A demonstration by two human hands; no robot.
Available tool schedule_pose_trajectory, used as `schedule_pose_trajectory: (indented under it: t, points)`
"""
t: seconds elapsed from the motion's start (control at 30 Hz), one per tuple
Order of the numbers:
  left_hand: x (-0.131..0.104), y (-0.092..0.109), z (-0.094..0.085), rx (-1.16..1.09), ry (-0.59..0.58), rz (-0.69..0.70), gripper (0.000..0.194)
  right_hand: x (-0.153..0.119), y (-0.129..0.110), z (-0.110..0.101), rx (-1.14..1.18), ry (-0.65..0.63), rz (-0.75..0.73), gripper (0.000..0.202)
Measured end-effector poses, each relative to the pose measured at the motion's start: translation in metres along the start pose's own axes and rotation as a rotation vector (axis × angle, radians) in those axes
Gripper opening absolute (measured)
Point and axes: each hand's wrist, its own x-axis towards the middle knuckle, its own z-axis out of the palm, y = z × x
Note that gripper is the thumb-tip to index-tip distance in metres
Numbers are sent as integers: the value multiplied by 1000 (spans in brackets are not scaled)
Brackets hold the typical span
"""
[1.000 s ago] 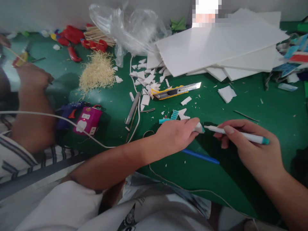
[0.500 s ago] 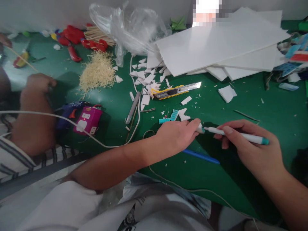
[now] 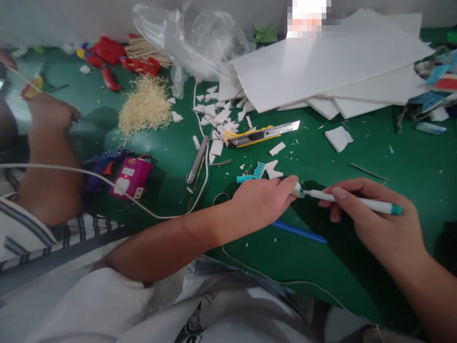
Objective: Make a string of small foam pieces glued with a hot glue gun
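My left hand [image 3: 262, 202] pinches a small white foam piece [image 3: 297, 190] with teal marks on its edge. In my right hand [image 3: 371, 205] is a white marker [image 3: 367, 203] with a teal end, its tip at or close to the foam piece. Beside my left hand lie teal-striped foam bits [image 3: 259, 170] and a jagged white scrap [image 3: 273, 170]. A blue pen [image 3: 300, 231] rests on the table under and right of my left hand. Farther back lies a yellow utility knife [image 3: 264, 134] with its blade out.
White foam sheets [image 3: 328, 62] are stacked at the back, near a clear plastic bag [image 3: 200, 43]. A shavings pile [image 3: 145, 107], a pink power adapter [image 3: 131, 177] and a white cord [image 3: 71, 168] lie left. Another person's arm [image 3: 52, 157] reaches over the left side.
The other person's hand at the left has shifted slightly up and left. My right hand is a little farther right in view; both my hands keep their holds.
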Motion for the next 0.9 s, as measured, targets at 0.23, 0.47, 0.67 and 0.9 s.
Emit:
schedule_pose_trajectory:
  t: [0.23, 0.47, 0.67, 0.9]
  points:
    - [0, 0, -2, 5, -33, 1, 31, -1, -1, 0, -3, 52, 8, 24]
    - [0, 0, -3, -13, -42, -2, 31, 1, -4, 2, -5, 31, 7, 21]
    - [1, 0, -2, -15, -32, -3, 30, 2, 0, 1, -12, 21, 17, 24]
    - [0, -1, -2, -6, -25, 1, 30, 3, -4, 1, -33, 30, 16, 28]
